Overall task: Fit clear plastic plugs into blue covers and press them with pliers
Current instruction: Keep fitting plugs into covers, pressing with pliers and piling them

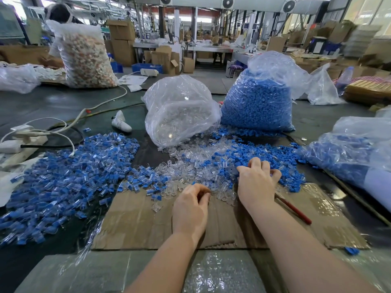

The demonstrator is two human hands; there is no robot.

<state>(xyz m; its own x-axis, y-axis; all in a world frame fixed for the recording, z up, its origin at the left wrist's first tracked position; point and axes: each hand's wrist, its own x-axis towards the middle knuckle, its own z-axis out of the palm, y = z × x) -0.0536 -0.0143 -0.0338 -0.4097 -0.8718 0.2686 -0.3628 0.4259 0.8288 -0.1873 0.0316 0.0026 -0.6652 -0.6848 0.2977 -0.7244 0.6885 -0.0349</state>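
Observation:
My left hand (190,206) hovers over the cardboard sheet (137,225), its thumb and fingers pinching a clear plug (209,194) at the near edge of the loose clear plugs (190,168). To its right, my right hand (257,180) reaches into the heap of blue covers (254,152) with its fingertips curled round one at the heap's near side. The pliers' red handle (296,209) lies on the cardboard just right of my right wrist; their jaws are hidden under my hand.
A large pile of fitted blue-and-clear pieces (63,178) covers the left. Behind stand a bag of clear plugs (179,111) and a bag of blue covers (258,102); another bag (349,153) lies at the right. White cables (63,127) run at far left.

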